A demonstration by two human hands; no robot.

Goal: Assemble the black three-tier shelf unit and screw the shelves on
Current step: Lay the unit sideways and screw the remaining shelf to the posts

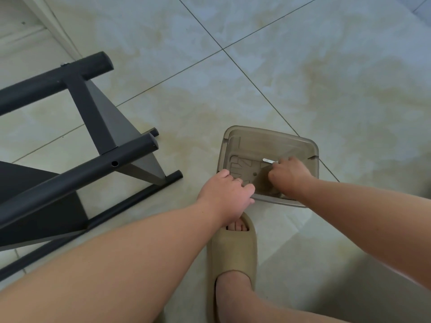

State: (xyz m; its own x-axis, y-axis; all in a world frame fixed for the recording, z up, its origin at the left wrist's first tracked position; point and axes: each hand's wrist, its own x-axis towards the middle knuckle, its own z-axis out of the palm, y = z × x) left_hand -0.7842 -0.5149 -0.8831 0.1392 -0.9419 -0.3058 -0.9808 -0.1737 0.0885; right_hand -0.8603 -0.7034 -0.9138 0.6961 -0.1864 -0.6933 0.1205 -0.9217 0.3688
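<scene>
Both hands at the tub, shelf unit off to the left.

The left hand grips the near-left rim of a translucent brown tub. The right hand, inside it, pinches a small flat silvery tool. A beige slipper sits just nearer. The black shelf unit lies tipped on the tiles at left.

Left grip holds rim of brown plastic box; right grip inside, pinching silver tool; black shelf unit at left.
</scene>
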